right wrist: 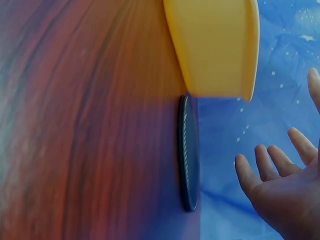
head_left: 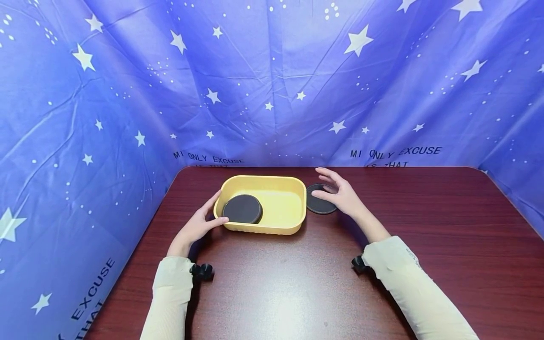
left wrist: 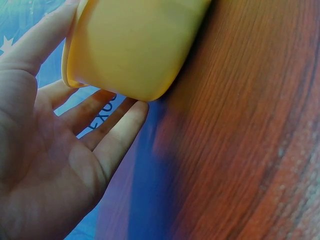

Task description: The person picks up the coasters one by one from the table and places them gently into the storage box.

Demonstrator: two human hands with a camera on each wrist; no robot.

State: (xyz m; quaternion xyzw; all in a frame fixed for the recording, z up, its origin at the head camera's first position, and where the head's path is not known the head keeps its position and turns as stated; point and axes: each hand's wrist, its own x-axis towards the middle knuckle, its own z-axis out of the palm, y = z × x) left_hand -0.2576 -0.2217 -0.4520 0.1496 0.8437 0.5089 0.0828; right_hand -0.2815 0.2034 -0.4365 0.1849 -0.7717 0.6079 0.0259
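A yellow plastic storage bin (head_left: pixel 259 228) stands on the table, with a round black coaster (head_left: pixel 243 208) lying at its left end; its thick edge suggests a stack, but I cannot tell how many. My left hand (head_left: pixel 199 227) holds the bin's left end, thumb at the front rim and fingers along the outer wall (left wrist: pixel 130 50). Just right of the bin, another black coaster (head_left: pixel 319 204) with a stitched edge lies flat on the table. Above it hovers my right hand (head_left: pixel 342 194), fingers spread and apart from the coaster (right wrist: pixel 189 155) in the right wrist view.
The dark red wood-grain table (head_left: pixel 446 226) reaches back to a blue star-printed curtain (head_left: pixel 272 71), which also hangs along both sides. Black wrist cameras (head_left: pixel 202 271) sit at the cuffs of the cream sleeves (head_left: pixel 170 297).
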